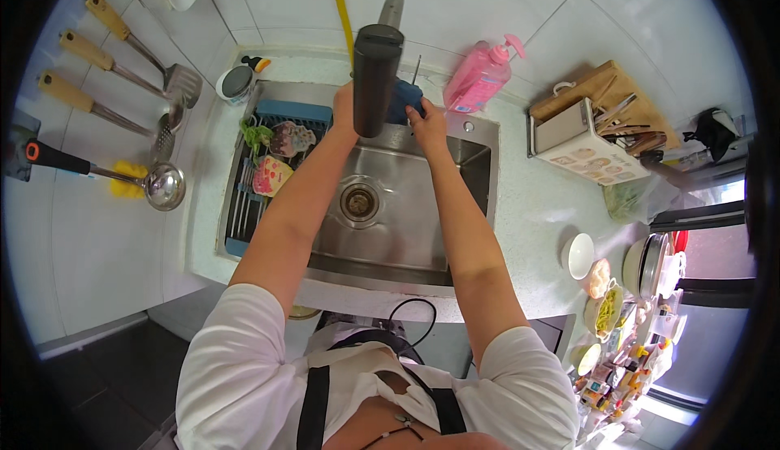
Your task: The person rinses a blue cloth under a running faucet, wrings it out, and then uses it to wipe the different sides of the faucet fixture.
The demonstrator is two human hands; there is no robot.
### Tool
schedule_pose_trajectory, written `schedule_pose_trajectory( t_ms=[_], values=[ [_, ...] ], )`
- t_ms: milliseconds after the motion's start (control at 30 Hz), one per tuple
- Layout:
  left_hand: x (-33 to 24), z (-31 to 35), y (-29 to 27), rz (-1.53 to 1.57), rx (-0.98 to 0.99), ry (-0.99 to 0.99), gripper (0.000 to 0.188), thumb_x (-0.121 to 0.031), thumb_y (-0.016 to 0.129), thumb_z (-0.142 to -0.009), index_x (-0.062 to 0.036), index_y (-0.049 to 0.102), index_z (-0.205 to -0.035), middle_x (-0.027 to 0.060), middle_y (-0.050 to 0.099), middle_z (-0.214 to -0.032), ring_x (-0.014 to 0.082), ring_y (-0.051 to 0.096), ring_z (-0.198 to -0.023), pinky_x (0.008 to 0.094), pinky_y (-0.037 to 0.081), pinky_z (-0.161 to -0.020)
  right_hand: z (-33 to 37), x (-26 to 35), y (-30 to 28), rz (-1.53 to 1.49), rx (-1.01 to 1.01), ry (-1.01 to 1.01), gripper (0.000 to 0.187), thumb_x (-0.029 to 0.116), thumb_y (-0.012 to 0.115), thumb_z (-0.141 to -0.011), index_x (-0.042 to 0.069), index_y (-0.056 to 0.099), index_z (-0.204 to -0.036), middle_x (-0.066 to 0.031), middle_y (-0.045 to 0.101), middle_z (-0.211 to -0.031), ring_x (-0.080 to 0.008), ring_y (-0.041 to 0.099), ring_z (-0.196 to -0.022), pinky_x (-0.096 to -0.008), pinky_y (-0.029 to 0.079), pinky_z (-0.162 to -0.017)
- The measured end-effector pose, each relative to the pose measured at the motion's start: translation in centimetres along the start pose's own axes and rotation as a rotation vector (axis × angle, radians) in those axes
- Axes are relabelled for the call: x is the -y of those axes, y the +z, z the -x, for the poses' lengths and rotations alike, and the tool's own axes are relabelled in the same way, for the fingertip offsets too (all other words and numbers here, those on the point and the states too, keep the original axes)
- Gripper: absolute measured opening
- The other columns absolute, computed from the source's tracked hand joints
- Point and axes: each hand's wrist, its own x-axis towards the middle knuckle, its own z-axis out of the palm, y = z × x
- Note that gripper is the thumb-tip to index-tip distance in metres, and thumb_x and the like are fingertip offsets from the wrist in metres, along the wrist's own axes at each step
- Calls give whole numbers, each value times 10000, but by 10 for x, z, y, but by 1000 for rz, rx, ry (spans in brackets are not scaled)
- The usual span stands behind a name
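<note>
Both my arms reach over the steel sink (pixel 390 182) to its far edge. My right hand (pixel 429 127) has its thumb and fingers closed on a crumpled dark blue cloth (pixel 403 102). My left hand (pixel 344 110) is on the other side, partly behind the black faucet (pixel 379 76); its fingers are hidden, so I cannot see whether it grips the cloth too. A thin upright metal rod (pixel 418 69) shows just behind the cloth.
A blue drying rack (pixel 294 113) with greens and colourful sponges fills the sink's left side. Beyond the right hand stands a pink pump bottle (pixel 479 76). Utensils hang left, including a ladle (pixel 165 186). At right are a utensil holder (pixel 581 145) and a white bowl (pixel 578 256).
</note>
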Motion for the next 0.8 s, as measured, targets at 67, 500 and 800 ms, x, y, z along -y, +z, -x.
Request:
schedule_pose_trajectory(
  t_ms=[67, 500, 800],
  values=[
    [24, 6, 3, 10, 114, -35, 172, -223, 553, -731, -62, 575, -786, 177, 587, -722, 357, 569, -707, 408, 447, -607, 5, 2, 3, -33, 31, -9, 195, 155, 590, -780, 35, 569, -933, -39, 543, -574, -105, 495, -498, -256, 382, -477],
    [-13, 85, -21, -10, 382, -515, 297, -283, 585, -745, -20, 614, -882, 209, 608, -772, 327, 602, -729, 368, 466, -656, 22, -29, -21, -140, 86, 63, 207, 36, 538, -781, 40, 568, -986, -56, 571, -741, -116, 557, -599, -248, 482, -526],
    [-60, 57, 4, 819, 159, -1005, 490, -172, 705, -673, 40, 468, -1046, 127, 560, -924, 187, 568, -776, 297, 464, -663, -3, 11, -48, -682, -3, 461, 169, 174, 471, -856, 127, 473, -1018, -4, 527, -823, -101, 531, -655, -270, 496, -566]
  ],
)
